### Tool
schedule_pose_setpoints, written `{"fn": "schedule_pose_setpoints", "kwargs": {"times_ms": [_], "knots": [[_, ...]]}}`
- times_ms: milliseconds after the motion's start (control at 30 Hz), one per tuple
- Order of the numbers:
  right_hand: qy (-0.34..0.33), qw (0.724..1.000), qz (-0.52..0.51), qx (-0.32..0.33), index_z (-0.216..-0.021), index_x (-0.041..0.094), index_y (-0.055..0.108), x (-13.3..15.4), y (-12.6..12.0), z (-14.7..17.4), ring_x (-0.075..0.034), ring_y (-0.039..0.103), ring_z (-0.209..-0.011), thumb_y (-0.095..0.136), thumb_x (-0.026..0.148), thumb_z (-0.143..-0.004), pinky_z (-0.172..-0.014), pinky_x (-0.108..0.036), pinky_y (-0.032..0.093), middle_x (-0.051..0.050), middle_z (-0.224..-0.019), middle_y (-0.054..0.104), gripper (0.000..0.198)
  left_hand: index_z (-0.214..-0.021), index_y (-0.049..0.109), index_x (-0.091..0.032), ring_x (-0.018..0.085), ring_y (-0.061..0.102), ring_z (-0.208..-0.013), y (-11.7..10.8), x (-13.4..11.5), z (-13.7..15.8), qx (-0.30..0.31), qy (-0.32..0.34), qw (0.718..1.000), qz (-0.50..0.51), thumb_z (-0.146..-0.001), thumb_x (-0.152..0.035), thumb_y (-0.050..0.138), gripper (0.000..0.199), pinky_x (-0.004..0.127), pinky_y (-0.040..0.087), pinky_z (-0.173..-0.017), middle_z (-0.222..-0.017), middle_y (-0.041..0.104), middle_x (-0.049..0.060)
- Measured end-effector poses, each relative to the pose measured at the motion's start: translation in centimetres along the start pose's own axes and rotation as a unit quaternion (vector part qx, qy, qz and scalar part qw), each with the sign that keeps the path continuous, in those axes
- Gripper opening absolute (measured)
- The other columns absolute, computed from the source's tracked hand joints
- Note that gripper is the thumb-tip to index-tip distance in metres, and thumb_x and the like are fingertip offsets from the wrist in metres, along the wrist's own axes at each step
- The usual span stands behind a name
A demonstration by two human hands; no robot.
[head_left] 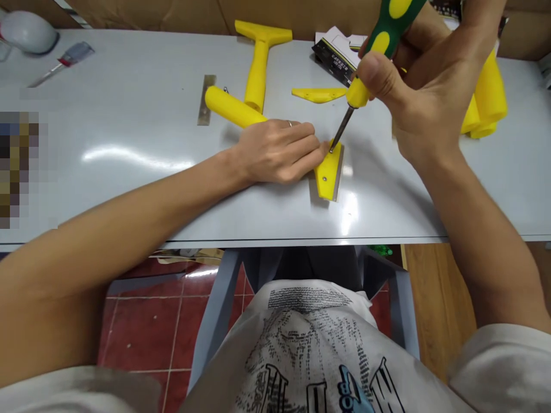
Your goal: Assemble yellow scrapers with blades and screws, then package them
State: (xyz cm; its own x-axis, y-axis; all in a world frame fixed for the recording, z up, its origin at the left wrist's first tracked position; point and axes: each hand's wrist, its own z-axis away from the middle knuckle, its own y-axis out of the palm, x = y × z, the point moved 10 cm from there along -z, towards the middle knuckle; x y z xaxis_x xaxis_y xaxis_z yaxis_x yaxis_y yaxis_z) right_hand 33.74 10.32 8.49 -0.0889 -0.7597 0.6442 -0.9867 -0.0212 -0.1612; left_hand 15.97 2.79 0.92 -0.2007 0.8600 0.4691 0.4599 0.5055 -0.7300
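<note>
My left hand (pixel 282 150) is closed around a yellow scraper (pixel 235 107) near the front of the table, its handle pointing up and left. The scraper's head, with a metal blade (pixel 339 172) along its right edge and a screw (pixel 324 179) showing, sticks out past my fingers. In my right hand (pixel 424 94) is a green and yellow screwdriver (pixel 357 92), tilted, its tip at the upper screw of the head. Behind my left hand lies a second yellow scraper handle (pixel 257 74). Beyond the screwdriver tip rests a loose yellow strip (pixel 318 94).
A loose blade (pixel 206 100) lies left of the held handle. Black-and-white packaging (pixel 333 57) and several yellow handles (pixel 491 94) are at the back right. Another screwdriver (pixel 71 55) and a rounded white object (pixel 28 31) lie back left. The table's front edge (pixel 301 242) is near my body.
</note>
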Motion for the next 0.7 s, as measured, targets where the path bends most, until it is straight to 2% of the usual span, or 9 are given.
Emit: {"fn": "schedule_pose_setpoints", "kwargs": {"times_ms": [67,133,200,300,400,500,567,633,700], "knots": [[0.079,0.997,-0.016,0.016,-0.167,0.051,0.061,-1.7,0.8,1.1,-0.017,0.089,-0.122,0.083,0.107,-0.088,-0.077,-0.018,0.074,0.009,-0.119,0.08,0.099,-0.123,0.079,-0.018,0.021,0.082,-0.075,-0.4,-0.2,-0.1,-0.021,0.006,0.999,-0.033,-0.129,-0.022,0.054,0.026,0.03,0.059,-0.058,-0.088,0.074,0.002],[0.142,0.988,-0.047,0.043,-0.173,0.054,0.057,-1.9,2.0,2.7,-0.021,0.086,-0.14,0.073,0.11,-0.093,-0.079,-0.02,0.077,0.009,-0.144,0.08,0.099,-0.116,0.08,-0.018,0.02,0.081,-0.073,-0.8,-0.4,-0.5,-0.037,0.013,0.997,-0.069,-0.128,-0.022,0.057,0.025,0.028,0.057,-0.056,-0.087,0.075,0.001],[0.174,0.979,-0.084,0.07,-0.176,0.056,0.055,-1.3,3.1,4.2,-0.023,0.084,-0.146,0.072,0.109,-0.096,-0.082,-0.022,0.08,0.009,-0.152,0.078,0.098,-0.112,0.08,-0.016,0.018,0.079,-0.07,-1.7,-0.8,-0.9,-0.072,0.023,0.993,-0.093,-0.126,-0.02,0.062,0.024,0.026,0.054,-0.053,-0.085,0.076,0.001],[0.185,0.974,-0.101,0.083,-0.177,0.057,0.054,-1.1,3.2,4.8,-0.025,0.083,-0.149,0.076,0.107,-0.096,-0.085,-0.026,0.083,0.007,-0.149,0.077,0.098,-0.113,0.081,-0.013,0.017,0.078,-0.068,-2.4,-1.0,-0.9,-0.109,0.028,0.99,-0.08,-0.125,-0.023,0.068,0.02,0.026,0.053,-0.051,-0.085,0.076,0.002],[0.139,0.986,-0.068,0.056,-0.177,0.057,0.051,-2.3,1.8,3.3,-0.025,0.084,-0.145,0.075,0.109,-0.094,-0.085,-0.03,0.084,0.005,-0.146,0.077,0.1,-0.126,0.081,-0.016,0.022,0.083,-0.076,-1.3,-0.4,-0.1,-0.082,0.002,0.996,-0.032,-0.128,-0.029,0.063,0.022,0.029,0.059,-0.058,-0.089,0.075,0.002],[0.015,0.998,-0.06,0.003,-0.168,0.057,0.05,-3.4,0.8,1.0,-0.02,0.087,-0.124,0.08,0.106,-0.094,-0.081,-0.032,0.083,0.009,-0.135,0.079,0.094,-0.137,0.079,-0.02,0.024,0.085,-0.082,0.1,0.2,1.0,-0.059,-0.024,0.998,0.012,-0.13,-0.031,0.058,0.025,0.033,0.062,-0.063,-0.093,0.074,0.003],[-0.067,0.992,-0.103,-0.04,-0.157,0.056,0.048,-3.8,0.6,0.3,-0.017,0.087,-0.109,0.087,0.097,-0.095,-0.079,-0.032,0.081,0.014,-0.121,0.08,0.083,-0.139,0.079,-0.022,0.024,0.084,-0.083,0.7,0.5,1.5,-0.044,-0.034,0.998,0.038,-0.131,-0.032,0.054,0.029,0.036,0.064,-0.065,-0.095,0.072,0.002],[-0.081,0.985,-0.142,-0.061,-0.149,0.052,0.047,-4.8,0.7,0.1,-0.017,0.088,-0.109,0.085,0.098,-0.094,-0.081,-0.034,0.081,0.013,-0.116,0.08,0.082,-0.14,0.079,-0.022,0.024,0.084,-0.084,1.0,0.7,1.6,-0.026,-0.032,0.997,0.063,-0.131,-0.031,0.049,0.032,0.037,0.064,-0.065,-0.096,0.07,0.002],[-0.032,0.986,-0.156,-0.041,-0.144,0.047,0.048,-5.8,1.2,-0.1,-0.021,0.09,-0.115,0.088,0.103,-0.083,-0.084,-0.038,0.082,0.01,-0.12,0.081,0.091,-0.14,0.078,-0.021,0.024,0.084,-0.084,0.9,0.7,1.4,-0.01,-0.018,0.997,0.074,-0.13,-0.028,0.048,0.032,0.036,0.064,-0.064,-0.097,0.071,0.003]]}}
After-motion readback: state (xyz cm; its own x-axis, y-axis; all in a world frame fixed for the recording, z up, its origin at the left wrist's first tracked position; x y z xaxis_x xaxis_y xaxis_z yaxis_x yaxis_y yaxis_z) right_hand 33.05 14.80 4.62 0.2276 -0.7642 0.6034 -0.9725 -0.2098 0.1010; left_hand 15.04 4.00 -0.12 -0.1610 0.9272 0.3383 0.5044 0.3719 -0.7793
